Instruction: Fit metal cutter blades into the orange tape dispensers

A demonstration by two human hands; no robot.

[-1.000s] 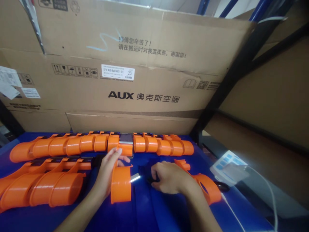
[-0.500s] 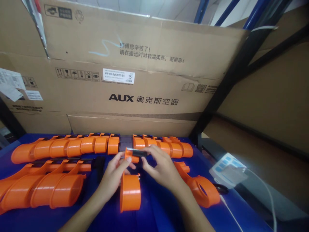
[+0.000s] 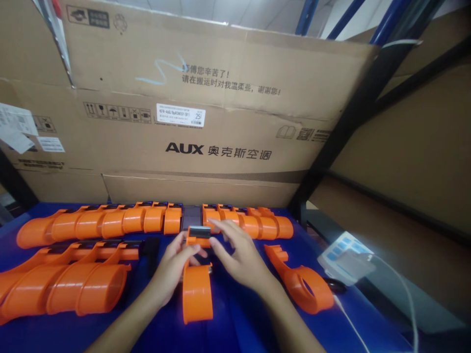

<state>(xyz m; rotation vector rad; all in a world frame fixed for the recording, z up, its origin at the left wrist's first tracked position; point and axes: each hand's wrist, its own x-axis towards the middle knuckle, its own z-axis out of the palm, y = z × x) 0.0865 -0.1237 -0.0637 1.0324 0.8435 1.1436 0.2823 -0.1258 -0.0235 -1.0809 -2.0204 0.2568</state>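
Note:
An orange plastic tape dispenser (image 3: 197, 291) stands on the blue table (image 3: 235, 323) between my hands. My left hand (image 3: 172, 262) grips its front end from the left, fingers closed on it. My right hand (image 3: 235, 255) pinches the dark blade piece (image 3: 199, 231) at the dispenser's top front from the right. Both hands meet at that front end.
Rows of nested orange dispensers lie at the back (image 3: 99, 223) and front left (image 3: 62, 287). Another back row (image 3: 250, 223) and a single dispenser (image 3: 305, 287) lie right. A white device with a cable (image 3: 346, 260) sits far right. Cardboard boxes (image 3: 206, 127) wall the back.
My right hand left the table, brought a dark piece to the dispenser's front end and now presses it there. The left hand shifted its hold on the dispenser.

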